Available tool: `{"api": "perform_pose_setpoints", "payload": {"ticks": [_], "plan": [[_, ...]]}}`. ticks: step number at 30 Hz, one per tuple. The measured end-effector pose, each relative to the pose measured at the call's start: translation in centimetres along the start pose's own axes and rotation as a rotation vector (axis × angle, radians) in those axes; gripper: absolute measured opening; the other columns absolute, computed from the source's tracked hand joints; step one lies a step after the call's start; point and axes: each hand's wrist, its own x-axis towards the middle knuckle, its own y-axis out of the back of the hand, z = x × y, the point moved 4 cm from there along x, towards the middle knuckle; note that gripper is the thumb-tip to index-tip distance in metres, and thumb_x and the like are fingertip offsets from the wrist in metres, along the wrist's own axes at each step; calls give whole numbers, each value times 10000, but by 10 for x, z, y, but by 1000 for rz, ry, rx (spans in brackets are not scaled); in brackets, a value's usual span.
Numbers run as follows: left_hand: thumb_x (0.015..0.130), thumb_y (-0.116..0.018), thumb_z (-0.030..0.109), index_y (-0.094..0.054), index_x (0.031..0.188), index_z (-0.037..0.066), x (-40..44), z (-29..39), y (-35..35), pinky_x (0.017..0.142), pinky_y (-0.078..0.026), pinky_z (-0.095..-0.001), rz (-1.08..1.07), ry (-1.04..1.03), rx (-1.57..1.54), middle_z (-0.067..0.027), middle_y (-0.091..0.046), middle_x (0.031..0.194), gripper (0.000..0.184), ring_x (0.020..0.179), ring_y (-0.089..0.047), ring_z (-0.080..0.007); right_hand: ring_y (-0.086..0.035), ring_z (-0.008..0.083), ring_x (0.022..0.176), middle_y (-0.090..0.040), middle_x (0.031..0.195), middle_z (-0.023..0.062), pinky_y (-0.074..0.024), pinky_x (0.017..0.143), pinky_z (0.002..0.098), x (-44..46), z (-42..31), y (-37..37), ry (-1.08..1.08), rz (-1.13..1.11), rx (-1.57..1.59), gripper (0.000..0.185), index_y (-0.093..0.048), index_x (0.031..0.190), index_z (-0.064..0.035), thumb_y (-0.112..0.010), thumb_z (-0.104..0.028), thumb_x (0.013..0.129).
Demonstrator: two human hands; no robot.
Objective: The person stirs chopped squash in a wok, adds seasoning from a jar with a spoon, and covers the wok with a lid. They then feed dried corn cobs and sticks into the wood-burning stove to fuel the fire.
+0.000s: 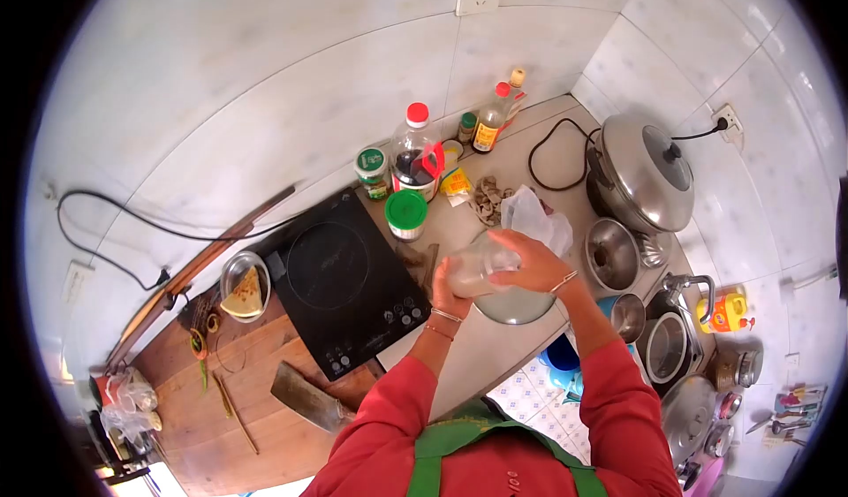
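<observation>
Between my hands is a translucent jar (473, 269) with pale, cloudy contents, tilted on its side. My left hand (449, 299) supports it at the left end. At the right end my right hand (533, 265) curls its fingers and thumb around it. Beneath my hands a round glass lid or plate (517, 308) lies on the counter, partly covered by them. Just behind my right hand sits a crumpled white plastic bag (549, 228). A white tub with a green lid (406, 214) stands to the left of the jar.
A black induction cooktop (327, 267) lies on the left, beside a cleaver (305, 395) on the wooden board. Sauce bottles (415, 148) stand along the wall. To the right are a large lidded pot (640, 174), a steel bowl (612, 254) and a faucet (693, 282).
</observation>
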Motion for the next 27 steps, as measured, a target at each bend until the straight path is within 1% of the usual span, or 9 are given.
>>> {"api": "perform_pose_setpoints", "payload": {"ticks": [1, 4, 6, 10, 16, 18, 22, 24, 27], "plan": [[812, -562, 503, -545, 1091, 149, 11, -1, 3, 900, -424, -525, 5, 8, 1, -49, -560, 1133, 451, 1075, -520, -278, -517, 375, 1103, -551, 1144, 256, -382, 964, 392, 10, -2, 0, -8, 0, 4, 792, -342, 1361, -52, -619, -489, 762], [844, -550, 467, -517, 1118, 109, 30, -3, 11, 915, -440, -480, 8, 18, -152, -68, -544, 1138, 451, 1085, -521, -263, -558, 386, 1028, -585, 1066, 263, -436, 882, 424, 34, 5, -2, -470, 29, -151, 761, -365, 1344, -51, -543, -550, 797], [857, -531, 473, -513, 1116, 95, 45, 3, 12, 901, -442, -501, 62, -12, -117, -67, -543, 1138, 458, 1083, -520, -256, -601, 396, 903, -619, 952, 254, -469, 791, 448, 51, 16, -3, -761, -148, -215, 751, -385, 1326, -53, -445, -610, 827], [871, -531, 444, -519, 1102, 78, 66, 14, 14, 913, -436, -483, 182, -90, -34, -62, -541, 1130, 433, 1083, -515, -238, -615, 401, 822, -627, 909, 255, -479, 737, 464, 71, 53, -13, -714, -103, -265, 771, -384, 1325, -54, -356, -654, 841], [910, -520, 324, -511, 1181, 17, 95, 30, 28, 994, -374, -364, 448, -296, 219, -80, -542, 1145, 409, 1098, -500, -221, -631, 365, 758, -614, 967, 243, -496, 715, 433, 84, 87, -22, -620, -158, -32, 811, -332, 1353, -32, -530, -580, 789], [930, -481, 241, -457, 1249, -20, 106, 45, 25, 1022, -338, -347, 394, -732, 872, -133, -512, 1225, 413, 1161, -467, -253, -609, 342, 860, -549, 1099, 233, -477, 794, 403, 85, 98, -31, -475, -176, 39, 866, -299, 1369, -23, -637, -502, 732], [929, -448, 134, -402, 1303, -8, 101, 51, 10, 1030, -318, -322, 203, -680, 1181, -130, -452, 1318, 402, 1235, -413, -249, -504, 314, 1099, -398, 1291, 224, -415, 921, 373, 95, 98, -39, -366, -120, -115, 953, -254, 1388, -14, -737, -400, 662], [819, -567, 53, -364, 1328, -3, 91, 56, -3, 1058, -288, -337, 56, -770, 1222, -159, -410, 1351, 551, 1279, -363, -269, -371, 315, 1233, -385, 1290, 235, -343, 1000, 374, 102, 99, -42, -362, -149, -63, 974, -255, 1386, -19, -745, -405, 639], [665, -657, -15, -286, 1364, -4, 77, 61, -20, 1085, -257, -348, 22, -738, 1375, -181, -351, 1384, 792, 1295, -328, -308, -473, 362, 1128, -425, 1234, 235, -414, 924, 401, 108, 90, -41, -333, -54, -145, 936, -319, 1323, 13, -737, -456, 630]]}}
